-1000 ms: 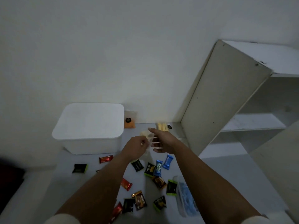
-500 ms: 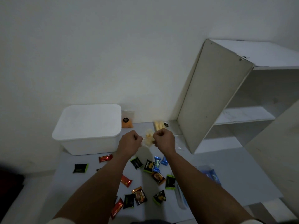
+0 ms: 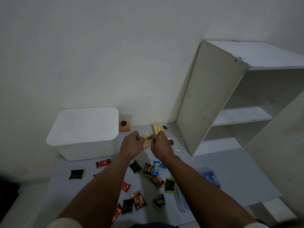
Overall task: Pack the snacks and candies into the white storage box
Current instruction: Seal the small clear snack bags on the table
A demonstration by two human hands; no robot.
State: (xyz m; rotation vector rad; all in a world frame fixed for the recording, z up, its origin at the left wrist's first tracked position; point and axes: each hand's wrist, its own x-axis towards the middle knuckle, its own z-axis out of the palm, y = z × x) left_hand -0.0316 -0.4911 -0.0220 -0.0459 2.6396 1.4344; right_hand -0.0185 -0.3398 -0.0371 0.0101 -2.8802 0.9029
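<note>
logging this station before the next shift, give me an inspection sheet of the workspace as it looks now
surface: pale table, dimly lit.
job's things: white storage box at rear left, lid on; small wrapped snacks scattered in front, including a red bar and a blue candy.
clutter: orange pouch and pale sticks pack by the wall; blue packet at right.
grippers: left hand and right hand pinch a clear bag of yellow snack between them.
cables: nothing seen.
surroundings: white wall; empty white shelf unit at right.
</note>
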